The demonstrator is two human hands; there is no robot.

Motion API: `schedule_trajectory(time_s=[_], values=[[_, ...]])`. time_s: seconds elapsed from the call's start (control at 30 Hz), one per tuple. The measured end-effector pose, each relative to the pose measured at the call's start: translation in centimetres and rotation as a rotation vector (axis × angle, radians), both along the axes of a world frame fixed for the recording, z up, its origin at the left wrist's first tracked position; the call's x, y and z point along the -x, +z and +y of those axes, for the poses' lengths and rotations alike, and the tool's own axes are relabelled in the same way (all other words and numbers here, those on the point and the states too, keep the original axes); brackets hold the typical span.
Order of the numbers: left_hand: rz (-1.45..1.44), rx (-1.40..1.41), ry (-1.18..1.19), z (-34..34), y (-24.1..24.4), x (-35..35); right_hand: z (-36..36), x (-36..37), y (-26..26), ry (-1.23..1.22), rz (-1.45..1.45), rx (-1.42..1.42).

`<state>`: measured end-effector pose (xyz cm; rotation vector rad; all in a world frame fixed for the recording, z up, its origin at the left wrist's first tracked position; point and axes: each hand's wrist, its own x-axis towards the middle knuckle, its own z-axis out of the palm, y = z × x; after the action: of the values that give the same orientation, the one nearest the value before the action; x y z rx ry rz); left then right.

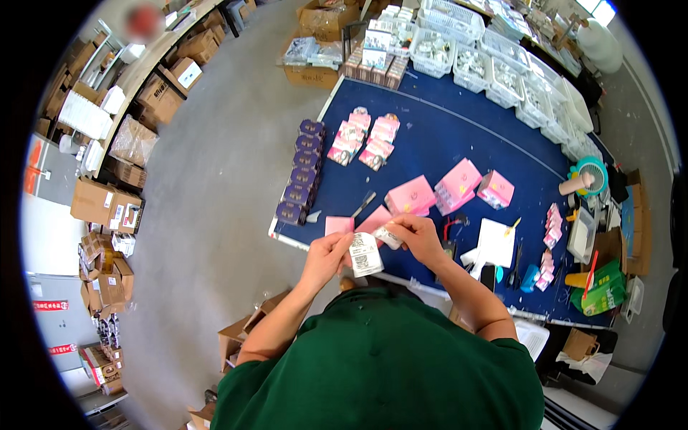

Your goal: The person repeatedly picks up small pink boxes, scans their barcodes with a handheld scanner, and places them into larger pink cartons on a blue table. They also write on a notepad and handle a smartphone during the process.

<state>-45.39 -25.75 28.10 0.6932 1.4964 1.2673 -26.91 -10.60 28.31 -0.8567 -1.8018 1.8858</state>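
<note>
My left hand [326, 259] pinches a white sheet of printed labels [366, 257] by its left edge, above the table's near edge. In my right hand [419, 236] is a small white printed slip [388, 237], held between thumb and fingers just right of the sheet. Whether the slip and the sheet are joined is unclear. Just beyond my hands lie flat pink pieces [339, 224], partly hidden by them. Farther in are pink boxes [411, 194], with others [457, 183] to their right. A slim tool [364, 203] lies left of the boxes.
Purple boxes [304, 159] line the left edge of the blue table [446, 126]. Pink packets [380, 141] lie beside them. White baskets [432, 52] fill the far side. White paper [496, 242], a teal fan [593, 176] and a green bag [603, 289] are at right.
</note>
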Motion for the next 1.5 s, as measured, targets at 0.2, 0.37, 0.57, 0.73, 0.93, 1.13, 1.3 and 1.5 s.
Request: schedule_trajectory(time_s=[0.2,0.37,0.57,0.73,0.93,1.13,1.3,1.5], values=[[-0.025,-0.004,0.253,-0.2,-3.2,1.8,12.3,6.1,-5.0,0.055,-0.003,-0.072],[0.289,-0.077,0.265,3.8,-2.8,3.8,15.8,9.8,-3.1,0.567,-0.062,0.155],[0.456,-0.169,-0.094,8.6,-2.2,5.5,15.9,10.3,-2.1,0.737,-0.056,0.232],[0.132,0.15,0.059,8.4,-3.8,5.9,20.3,11.7,-6.8,0.271,-0.083,-0.215],[-0.005,0.216,0.149,4.5,-7.2,3.6,27.4,16.6,-19.5,0.062,-0.515,-0.818],[-0.206,0.184,0.265,1.3,-6.5,1.1,29.2,17.5,-22.0,-0.068,-0.641,-1.113],[-0.228,0.165,0.254,0.2,-6.2,0.6,25.2,10.0,-12.8,-0.392,-0.243,-1.058],[-0.333,0.103,0.117,-0.8,-6.9,-1.0,15.3,-11.2,-11.0,-0.89,-0.349,-0.748]])
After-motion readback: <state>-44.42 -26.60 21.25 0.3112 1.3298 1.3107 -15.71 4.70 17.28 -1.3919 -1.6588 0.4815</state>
